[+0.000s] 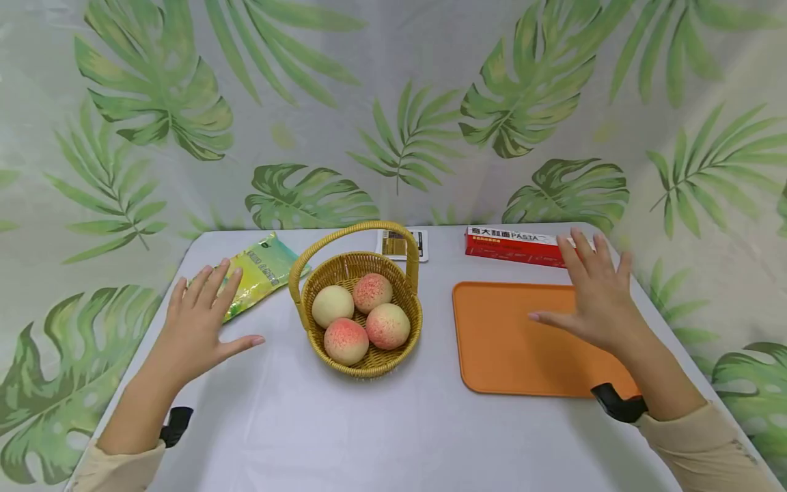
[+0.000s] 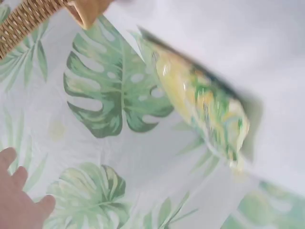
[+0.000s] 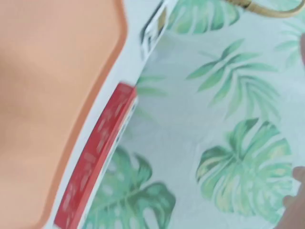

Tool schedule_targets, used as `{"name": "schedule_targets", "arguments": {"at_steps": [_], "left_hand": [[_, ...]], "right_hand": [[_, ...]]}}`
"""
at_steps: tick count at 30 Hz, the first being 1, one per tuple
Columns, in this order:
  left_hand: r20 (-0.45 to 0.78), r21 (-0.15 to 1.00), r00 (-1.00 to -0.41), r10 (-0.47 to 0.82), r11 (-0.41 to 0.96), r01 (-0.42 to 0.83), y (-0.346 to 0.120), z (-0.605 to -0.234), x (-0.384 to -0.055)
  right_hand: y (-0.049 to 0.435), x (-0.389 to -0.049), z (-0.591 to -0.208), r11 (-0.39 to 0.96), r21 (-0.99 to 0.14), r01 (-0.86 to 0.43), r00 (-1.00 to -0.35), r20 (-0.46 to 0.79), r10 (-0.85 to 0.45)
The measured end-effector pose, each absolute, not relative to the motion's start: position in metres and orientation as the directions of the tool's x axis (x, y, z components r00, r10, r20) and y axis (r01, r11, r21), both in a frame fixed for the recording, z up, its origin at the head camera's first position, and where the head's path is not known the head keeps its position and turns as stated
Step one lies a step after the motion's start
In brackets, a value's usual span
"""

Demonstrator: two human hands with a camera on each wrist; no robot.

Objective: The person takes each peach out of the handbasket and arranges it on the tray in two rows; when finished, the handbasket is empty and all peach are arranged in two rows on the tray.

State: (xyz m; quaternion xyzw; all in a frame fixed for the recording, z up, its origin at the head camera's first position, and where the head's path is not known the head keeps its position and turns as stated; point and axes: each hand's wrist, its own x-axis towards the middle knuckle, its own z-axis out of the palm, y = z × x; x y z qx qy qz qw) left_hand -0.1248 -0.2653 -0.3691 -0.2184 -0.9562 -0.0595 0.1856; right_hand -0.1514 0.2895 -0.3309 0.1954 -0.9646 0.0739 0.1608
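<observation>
My left hand [image 1: 199, 328] is held in the air with its fingers spread, near the yellow-green bag [image 1: 255, 273] at the table's left. Over the orange tray [image 1: 510, 342] on the right hovers my right hand [image 1: 596, 301], its fingers spread too and holding nothing. Between the hands stands a wicker basket [image 1: 367, 372] with an arched handle. Several peaches [image 1: 346, 341] lie in it, some pale and some blushed red. In the left wrist view the bag [image 2: 200, 100] looks blurred, and a few fingertips [image 2: 19, 176] show at the lower left.
A red and white pasta box [image 1: 516, 247] lies behind the tray. Behind the basket is a small flat packet [image 1: 402, 244], partly covered by the handle. White cloth covers the table [image 1: 381, 437]; a leaf-patterned curtain [image 1: 418, 61] hangs around it.
</observation>
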Motion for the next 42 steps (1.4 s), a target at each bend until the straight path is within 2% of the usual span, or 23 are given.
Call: {"name": "schedule_targets", "arguments": {"at_steps": [4,7,10,14,17,19,23,27,38,42], "left_hand": [[0.525,0.126,-0.765,0.372,0.856,0.502,-0.244,-0.390,-0.116],[0.553,0.221,-0.766,0.326,0.830,0.513,-0.222,-0.410,-0.109],[0.500,0.375,-0.831,0.243,0.805,0.460,-0.199,-0.428,-0.102],[0.341,0.592,-0.933,0.118,0.744,0.310,-0.174,-0.444,-0.095],[0.268,0.702,-0.962,0.052,0.673,0.232,-0.162,-0.450,-0.094],[0.263,0.753,-0.964,0.032,0.618,0.226,-0.157,-0.454,-0.093],[0.275,0.796,-0.961,0.039,0.552,0.250,-0.149,-0.461,-0.093],[0.274,0.798,-0.960,0.060,0.543,0.261,-0.145,-0.465,-0.096],[0.289,0.814,-0.956,0.053,0.512,0.274,-0.144,-0.471,-0.099],[0.282,0.823,-0.958,0.048,0.502,0.267,-0.143,-0.472,-0.099]], "right_hand": [[0.268,-0.151,-0.333,0.822,-0.189,-0.537,-0.782,0.479,-0.400],[0.249,-0.151,-0.340,0.733,-0.253,-0.631,-0.725,0.527,-0.443],[0.228,-0.150,-0.348,0.655,-0.327,-0.681,-0.711,0.512,-0.483],[0.200,-0.151,-0.363,0.571,-0.407,-0.713,-0.699,0.485,-0.526],[0.182,-0.154,-0.376,0.517,-0.434,-0.738,-0.675,0.485,-0.556],[0.170,-0.154,-0.385,0.494,-0.452,-0.743,-0.669,0.481,-0.567],[0.152,-0.157,-0.399,0.437,-0.490,-0.754,-0.653,0.490,-0.578],[0.140,-0.161,-0.412,0.406,-0.520,-0.751,-0.651,0.486,-0.583],[0.125,-0.170,-0.434,0.450,-0.607,-0.656,-0.734,0.371,-0.569],[0.122,-0.171,-0.438,0.451,-0.621,-0.642,-0.744,0.361,-0.562]]}}
